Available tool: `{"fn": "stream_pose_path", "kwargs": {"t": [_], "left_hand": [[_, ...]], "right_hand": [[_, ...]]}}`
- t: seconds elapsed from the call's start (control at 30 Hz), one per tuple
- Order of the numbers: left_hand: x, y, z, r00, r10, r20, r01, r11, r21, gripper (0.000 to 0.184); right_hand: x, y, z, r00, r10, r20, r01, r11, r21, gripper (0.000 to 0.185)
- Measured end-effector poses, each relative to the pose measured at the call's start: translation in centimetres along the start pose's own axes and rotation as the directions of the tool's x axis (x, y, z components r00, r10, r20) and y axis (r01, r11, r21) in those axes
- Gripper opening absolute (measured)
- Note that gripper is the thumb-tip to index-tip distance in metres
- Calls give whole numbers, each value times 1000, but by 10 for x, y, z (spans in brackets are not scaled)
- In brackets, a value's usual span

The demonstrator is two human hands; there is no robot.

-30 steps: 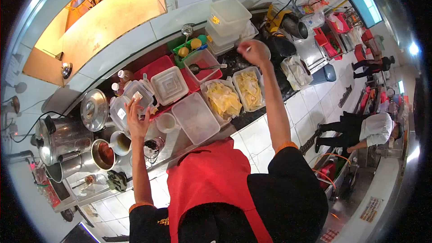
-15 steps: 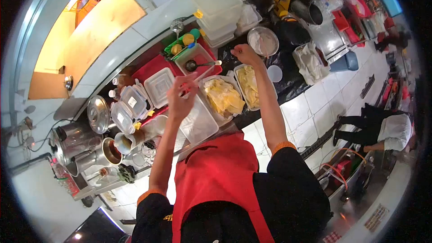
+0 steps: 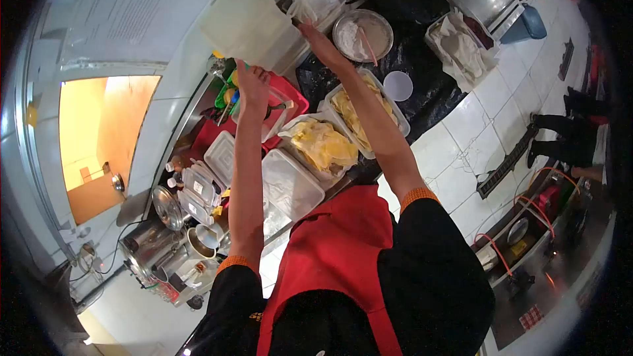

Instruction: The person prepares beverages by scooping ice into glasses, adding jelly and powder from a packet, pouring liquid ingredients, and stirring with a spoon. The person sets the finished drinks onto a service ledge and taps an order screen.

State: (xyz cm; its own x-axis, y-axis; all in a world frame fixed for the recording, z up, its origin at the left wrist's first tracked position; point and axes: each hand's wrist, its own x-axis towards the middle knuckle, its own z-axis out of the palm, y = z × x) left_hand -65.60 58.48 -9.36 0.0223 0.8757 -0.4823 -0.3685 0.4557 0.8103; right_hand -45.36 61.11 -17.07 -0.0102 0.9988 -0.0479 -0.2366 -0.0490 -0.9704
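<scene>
A large translucent plastic container (image 3: 245, 26) stands at the far side of the counter by the wall, tilted in my view. My left hand (image 3: 252, 86) grips its near left edge with curled fingers. On its right side my right hand (image 3: 315, 38) holds the wall, fingers partly hidden. Below my hands are a lined tub of yellow food pieces (image 3: 322, 144) and a second tub (image 3: 349, 112) of similar pieces, partly covered by my right forearm. A round metal bowl of white powder (image 3: 379, 29) sits right of my right hand.
A white tub with a plastic bag (image 3: 316, 1) sits behind my right hand. Near me lies a translucent container (image 3: 290, 181). Lidded tubs (image 3: 198, 188) and pots (image 3: 198, 244) crowd the left. A white cup (image 3: 398, 86) and paper-lined box (image 3: 458, 53) stand right.
Both hands have moved forward to the large plastic container and taken hold of its sides. My view has turned toward the wall, with the counter shifting in frame.
</scene>
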Motion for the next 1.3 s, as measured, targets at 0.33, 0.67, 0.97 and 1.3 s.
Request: {"fn": "stream_pose_path", "kwargs": {"t": [0.33, 0.67, 0.97, 1.3], "left_hand": [[25, -2, 28, 984, 119, -136, -131, 987, -90, 58], [-25, 36, 26, 987, 137, -89, -134, 990, 39, 51], [-98, -29, 47, 983, 82, 162, -138, 916, 376, 45], [-107, 21, 90, 936, 196, 291, -347, 403, 847, 59]], "right_hand": [[31, -5, 18, 993, 94, -73, -95, 995, -20, 87], [-1, -69, 14, 988, 33, -148, -5, 982, 190, 54], [-118, 9, -81, 967, 182, -176, -14, 733, 680, 53], [-189, -25, -82, 951, -32, -309, 135, 938, 320, 57]]}}
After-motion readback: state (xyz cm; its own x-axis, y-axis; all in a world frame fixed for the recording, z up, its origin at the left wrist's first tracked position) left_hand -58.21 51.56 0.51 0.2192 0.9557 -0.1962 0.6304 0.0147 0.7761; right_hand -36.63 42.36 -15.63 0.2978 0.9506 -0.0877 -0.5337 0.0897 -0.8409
